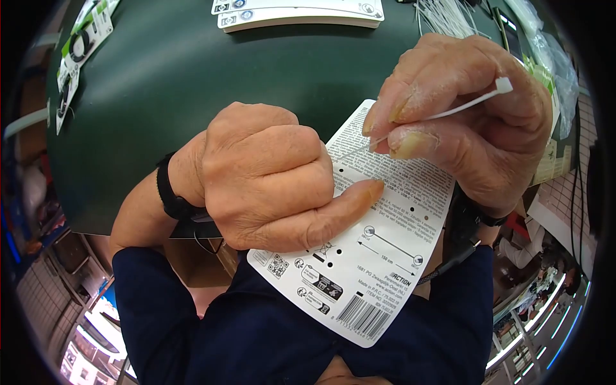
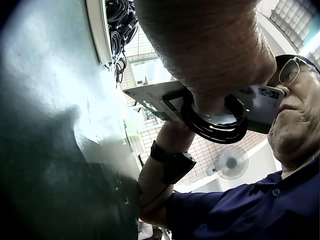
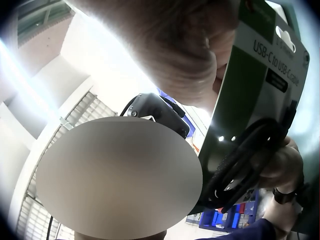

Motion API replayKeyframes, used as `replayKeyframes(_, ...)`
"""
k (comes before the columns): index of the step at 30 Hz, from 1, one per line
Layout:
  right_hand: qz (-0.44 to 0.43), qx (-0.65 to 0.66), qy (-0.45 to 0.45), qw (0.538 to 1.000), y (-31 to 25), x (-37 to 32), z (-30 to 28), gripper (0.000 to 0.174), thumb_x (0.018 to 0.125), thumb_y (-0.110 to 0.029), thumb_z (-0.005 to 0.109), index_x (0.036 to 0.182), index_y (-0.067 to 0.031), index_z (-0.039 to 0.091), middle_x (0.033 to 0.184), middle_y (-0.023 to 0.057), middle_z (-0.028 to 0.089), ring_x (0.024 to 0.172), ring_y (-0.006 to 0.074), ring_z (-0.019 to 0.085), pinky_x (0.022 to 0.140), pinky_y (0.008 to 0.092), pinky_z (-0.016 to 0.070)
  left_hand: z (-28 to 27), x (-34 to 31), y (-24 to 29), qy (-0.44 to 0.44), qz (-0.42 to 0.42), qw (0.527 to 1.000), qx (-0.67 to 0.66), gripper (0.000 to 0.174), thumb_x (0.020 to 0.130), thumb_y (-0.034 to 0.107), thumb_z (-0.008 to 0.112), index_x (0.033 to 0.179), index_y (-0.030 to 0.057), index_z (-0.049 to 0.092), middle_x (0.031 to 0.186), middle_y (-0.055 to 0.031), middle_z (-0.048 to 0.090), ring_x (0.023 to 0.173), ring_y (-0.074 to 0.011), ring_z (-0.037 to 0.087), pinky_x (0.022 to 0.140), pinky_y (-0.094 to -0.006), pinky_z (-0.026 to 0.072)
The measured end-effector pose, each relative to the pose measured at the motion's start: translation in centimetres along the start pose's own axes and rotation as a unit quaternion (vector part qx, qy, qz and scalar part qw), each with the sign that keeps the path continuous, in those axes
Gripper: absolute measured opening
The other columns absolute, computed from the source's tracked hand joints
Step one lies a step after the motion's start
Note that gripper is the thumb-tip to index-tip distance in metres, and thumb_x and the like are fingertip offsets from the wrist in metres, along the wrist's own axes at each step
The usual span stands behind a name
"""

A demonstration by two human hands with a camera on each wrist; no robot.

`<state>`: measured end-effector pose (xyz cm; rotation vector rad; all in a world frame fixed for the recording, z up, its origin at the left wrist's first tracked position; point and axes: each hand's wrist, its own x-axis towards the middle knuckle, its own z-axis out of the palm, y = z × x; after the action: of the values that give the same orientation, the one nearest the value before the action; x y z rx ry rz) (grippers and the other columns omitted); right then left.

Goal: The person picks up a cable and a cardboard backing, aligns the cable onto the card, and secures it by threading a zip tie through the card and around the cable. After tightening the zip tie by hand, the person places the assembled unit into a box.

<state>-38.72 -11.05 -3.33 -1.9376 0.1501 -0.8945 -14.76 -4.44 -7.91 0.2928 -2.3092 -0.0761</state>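
A white card [image 1: 391, 192] with small print and a barcode tilts between my hands, back face up in the head view. In the right wrist view, its green front [image 3: 235, 95] reads "USB-C to USB-C cable", and a coiled black cable [image 3: 245, 160] sits against it. My left hand [image 1: 269, 183] grips the card's left side, fingers curled and thumb lying over the printed back. Between thumb and fingertips, my right hand [image 1: 475, 109] pinches a white cable tie [image 1: 465, 106] above the card. The tie's thin end runs toward my left fingers, which hide its tip.
At the back of the green table [image 1: 147, 122] lies a stack of white cards [image 1: 301, 19]. A bunch of white cable ties [image 1: 446, 16] is to its right, near clear plastic bags [image 1: 558, 70]. Carded cables [image 1: 80, 48] lie at the far left edge.
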Motion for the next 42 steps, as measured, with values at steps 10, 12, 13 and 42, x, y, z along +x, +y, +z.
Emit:
replayKeyframes(10, 0.126, -0.007, -0.043, 0.991, -0.4, -0.5, 1.0, 0.014, 0.077, 0.007, 0.082, 0.086, 0.0017, 0.072, 0.084, 0.0157, 0.073, 0.077, 0.0206, 0.074, 0.063, 0.0276, 0.0578, 0.0, 0.2, 0.3, 0.007, -0.024, 1.0, -0.004, 0.047, 0.057, 0.02, 0.082, 0.103, 0.0088, 0.078, 0.094, -0.0075, 0.071, 0.061, -0.0136, 0.057, 0.049, -0.0279, 0.0391)
replayKeyframes(12, 0.15, 0.012, -0.027, 0.988, -0.5, -0.4, 1.0, 0.013, 0.076, 0.006, 0.083, 0.082, 0.0009, 0.073, 0.082, 0.0146, 0.072, 0.075, 0.0194, 0.073, 0.063, 0.027, 0.0573, 0.1, 0.3, 0.1, 0.01, -0.018, 1.0, -0.002, 0.045, 0.058, 0.02, 0.082, 0.102, 0.0088, 0.078, 0.093, -0.0068, 0.071, 0.061, -0.0141, 0.058, 0.049, -0.0281, 0.0404)
replayKeyframes(13, 0.148, 0.007, -0.026, 0.989, -0.4, -0.4, 0.8, 0.013, 0.076, 0.006, 0.083, 0.082, 0.0009, 0.073, 0.082, 0.0146, 0.072, 0.075, 0.0194, 0.073, 0.063, 0.027, 0.0573, 0.4, 0.4, 0.0, 0.03, -0.022, 0.999, -0.005, 0.045, 0.06, 0.019, 0.081, 0.103, 0.0076, 0.078, 0.088, -0.0045, 0.066, 0.062, -0.0134, 0.058, 0.05, -0.027, 0.0411)
replayKeyframes(42, -0.155, -0.527, 0.192, 0.813, 2.3, 0.2, 1.7, 0.037, 0.064, 0.001, 0.085, 0.1, -0.0089, 0.077, 0.086, 0.0017, 0.066, 0.069, 0.0205, 0.058, 0.057, 0.0318, 0.0464, 3.0, 7.6, -4.0, 0.44, -0.461, 0.657, -0.403, 0.03, 0.097, 0.008, 0.073, 0.122, 0.0071, 0.057, 0.093, -0.0011, 0.065, 0.064, -0.0064, 0.056, 0.047, -0.023, 0.0394)
